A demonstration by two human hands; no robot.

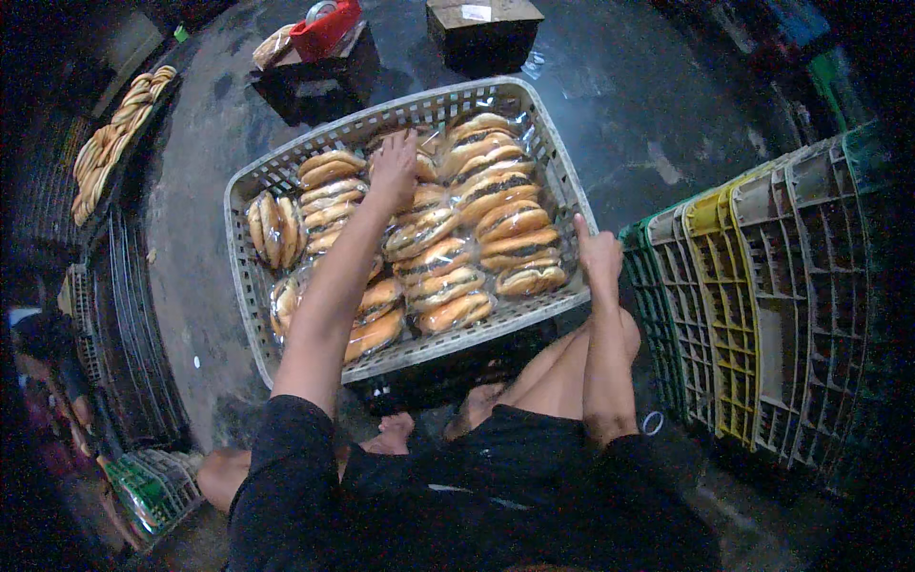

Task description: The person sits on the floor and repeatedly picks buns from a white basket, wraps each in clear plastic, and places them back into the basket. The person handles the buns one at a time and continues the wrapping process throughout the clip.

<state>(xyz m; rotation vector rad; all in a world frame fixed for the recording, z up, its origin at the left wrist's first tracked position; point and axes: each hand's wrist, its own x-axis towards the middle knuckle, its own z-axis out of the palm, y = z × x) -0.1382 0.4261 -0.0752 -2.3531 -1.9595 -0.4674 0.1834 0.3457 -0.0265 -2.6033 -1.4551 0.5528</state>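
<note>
A pale plastic crate (565, 154) with slotted walls sits tilted across the view before me. It holds rows of filled bread buns (497, 186) in clear wrappers, many with a dark filling. My left hand (395, 164) reaches over the rows to the wrapped buns near the far wall. The fingers lie on them, and whether they grip one is hidden. At the crate's right rim is my right hand (600, 256), its index finger stretched along the edge and the other fingers curled at the rim.
Stacked crates (722, 307), green, white and yellow, rise close on the right. Beyond the crate stand a dark box with a red holder (325, 32) and another box (485, 14). Twisted bread (118, 146) lies on a tray at left, above stacked trays (136, 322). A person (53, 379) is at far left.
</note>
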